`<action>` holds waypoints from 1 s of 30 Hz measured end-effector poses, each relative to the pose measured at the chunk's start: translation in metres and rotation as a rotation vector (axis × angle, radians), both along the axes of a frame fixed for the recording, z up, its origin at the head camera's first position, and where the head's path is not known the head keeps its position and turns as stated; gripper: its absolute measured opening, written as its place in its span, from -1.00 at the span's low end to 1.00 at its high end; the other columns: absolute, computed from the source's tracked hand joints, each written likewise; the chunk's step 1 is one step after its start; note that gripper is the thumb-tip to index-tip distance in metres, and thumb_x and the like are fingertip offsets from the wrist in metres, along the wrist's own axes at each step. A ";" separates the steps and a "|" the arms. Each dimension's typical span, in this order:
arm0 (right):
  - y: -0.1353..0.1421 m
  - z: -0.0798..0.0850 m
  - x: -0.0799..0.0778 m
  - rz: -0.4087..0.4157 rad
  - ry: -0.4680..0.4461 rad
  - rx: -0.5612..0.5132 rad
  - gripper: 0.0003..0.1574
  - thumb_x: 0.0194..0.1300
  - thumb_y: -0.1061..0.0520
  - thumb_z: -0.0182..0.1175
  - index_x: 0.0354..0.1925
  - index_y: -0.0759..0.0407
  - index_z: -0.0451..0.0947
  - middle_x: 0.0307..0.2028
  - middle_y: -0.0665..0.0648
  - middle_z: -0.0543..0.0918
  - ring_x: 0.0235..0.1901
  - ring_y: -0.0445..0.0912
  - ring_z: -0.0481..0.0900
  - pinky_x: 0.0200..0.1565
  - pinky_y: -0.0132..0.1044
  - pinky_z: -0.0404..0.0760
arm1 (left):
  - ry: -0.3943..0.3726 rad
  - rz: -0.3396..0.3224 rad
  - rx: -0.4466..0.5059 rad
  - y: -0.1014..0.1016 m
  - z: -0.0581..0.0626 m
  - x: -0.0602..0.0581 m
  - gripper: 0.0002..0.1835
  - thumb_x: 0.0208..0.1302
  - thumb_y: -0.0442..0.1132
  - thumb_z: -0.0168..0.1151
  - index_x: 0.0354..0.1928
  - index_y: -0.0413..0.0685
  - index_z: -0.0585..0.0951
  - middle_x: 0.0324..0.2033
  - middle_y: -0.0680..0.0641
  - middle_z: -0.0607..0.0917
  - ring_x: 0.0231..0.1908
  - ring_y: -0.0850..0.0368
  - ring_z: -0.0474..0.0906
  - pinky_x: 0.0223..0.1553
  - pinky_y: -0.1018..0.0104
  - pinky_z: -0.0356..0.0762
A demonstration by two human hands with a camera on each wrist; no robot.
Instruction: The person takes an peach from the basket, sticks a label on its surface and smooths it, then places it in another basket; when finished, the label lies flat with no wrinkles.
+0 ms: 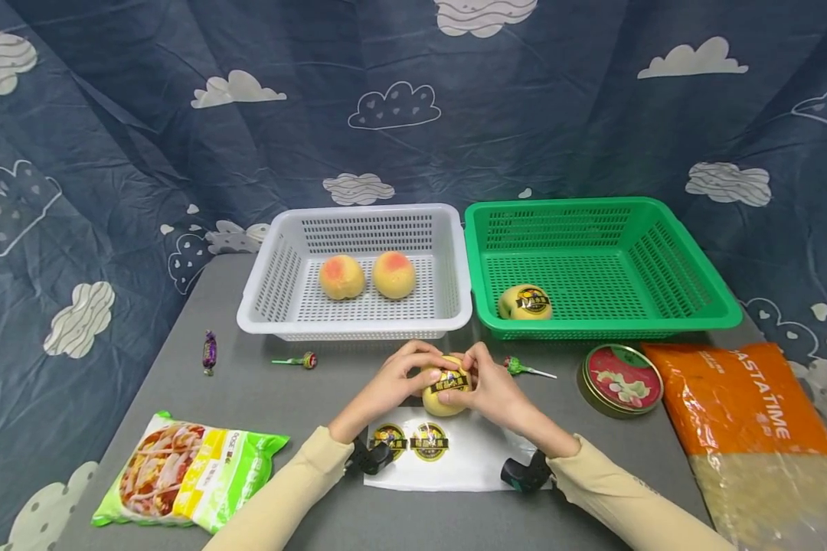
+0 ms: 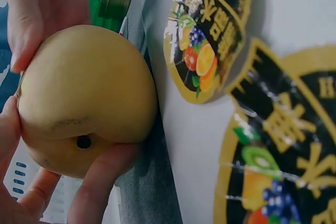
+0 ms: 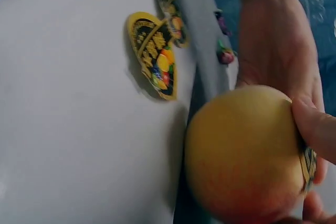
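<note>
Here's the round yellow-and-pink peach (image 1: 444, 409), between both hands at the flat white sticker sheet's (image 1: 469, 471) far edge: left hand (image 1: 401, 376) grips, presumably steadying; right hand (image 1: 491, 396) grips too, thumb on the black-and-gold sticker (image 1: 448, 384), far fingertips partly hidden.

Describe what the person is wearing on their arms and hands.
Both arms wear long, plain cream sleeves: the left sleeve and right sleeve end in creased cuffs short of the hands. Each wrist carries a small black device, one on the left, one on the right. The left hand and right hand wear no gloves.
</note>
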State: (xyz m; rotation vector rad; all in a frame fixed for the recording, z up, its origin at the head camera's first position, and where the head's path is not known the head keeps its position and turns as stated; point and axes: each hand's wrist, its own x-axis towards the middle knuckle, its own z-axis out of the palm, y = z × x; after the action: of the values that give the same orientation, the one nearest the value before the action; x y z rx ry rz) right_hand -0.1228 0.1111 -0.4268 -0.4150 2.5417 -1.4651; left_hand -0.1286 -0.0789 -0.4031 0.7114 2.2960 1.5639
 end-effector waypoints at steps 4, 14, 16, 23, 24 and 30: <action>0.010 -0.005 -0.006 0.094 -0.185 -0.267 -0.49 0.01 0.28 0.32 -0.26 0.31 0.16 -0.09 0.32 0.47 -0.08 0.02 0.47 -0.20 -0.33 0.50 | -0.006 0.021 0.019 0.002 -0.001 0.000 -0.74 0.27 -0.31 0.08 -0.04 -0.19 0.59 -0.02 -0.16 0.44 0.00 0.03 0.34 -0.31 0.26 0.55; 0.030 -0.012 -0.019 0.193 -0.372 -0.474 -0.64 0.16 0.30 0.17 -0.18 0.38 0.21 -0.09 0.29 0.49 -0.06 -0.05 0.46 -0.15 -0.22 0.52 | 0.028 0.029 -0.002 0.001 -0.003 0.001 -0.73 0.24 -0.31 0.11 -0.03 -0.18 0.58 -0.01 -0.14 0.48 0.05 0.03 0.33 0.08 0.08 0.24; 0.031 -0.013 -0.020 0.203 -0.379 -0.479 -0.66 0.17 0.32 0.15 -0.17 0.40 0.21 -0.08 0.29 0.49 -0.03 -0.04 0.45 -0.13 -0.19 0.52 | 0.005 0.007 -0.008 0.000 -0.004 0.000 -0.69 0.20 -0.31 0.16 0.00 -0.17 0.57 0.01 -0.14 0.47 0.07 0.04 0.32 0.10 0.12 0.22; 0.027 -0.009 -0.020 0.129 -0.358 -0.384 -0.67 0.18 0.17 0.19 -0.23 0.32 0.28 -0.13 0.22 0.53 -0.04 -0.05 0.44 -0.10 -0.22 0.45 | -0.010 -0.019 -0.039 -0.004 -0.028 -0.009 -0.55 0.02 -0.26 0.34 0.04 0.00 0.56 0.04 0.02 0.45 0.09 0.14 0.29 0.12 0.15 0.18; 0.026 -0.008 -0.020 0.116 -0.347 -0.366 -0.66 0.18 0.14 0.20 -0.25 0.31 0.28 -0.14 0.21 0.53 -0.05 -0.04 0.44 -0.10 -0.21 0.44 | -0.007 -0.020 -0.045 -0.004 -0.032 -0.011 -0.54 0.02 -0.23 0.35 0.04 0.04 0.56 0.04 0.06 0.44 0.09 0.18 0.28 0.13 0.16 0.18; 0.025 -0.005 -0.021 0.092 -0.362 -0.370 -0.72 0.18 0.20 0.18 -0.26 0.31 0.29 -0.04 0.24 0.53 0.10 0.03 0.36 0.03 -0.09 0.38 | -0.027 -0.009 -0.032 -0.004 -0.034 -0.010 -0.54 0.03 -0.17 0.35 0.05 0.11 0.55 0.04 0.10 0.44 0.08 0.21 0.28 0.11 0.15 0.21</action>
State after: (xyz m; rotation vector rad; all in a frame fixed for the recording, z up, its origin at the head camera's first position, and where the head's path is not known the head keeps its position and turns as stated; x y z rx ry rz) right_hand -0.1437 0.1358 -0.4317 -0.2791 1.9543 -1.7900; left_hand -0.1387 -0.0827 -0.4369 0.6873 2.2905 1.5195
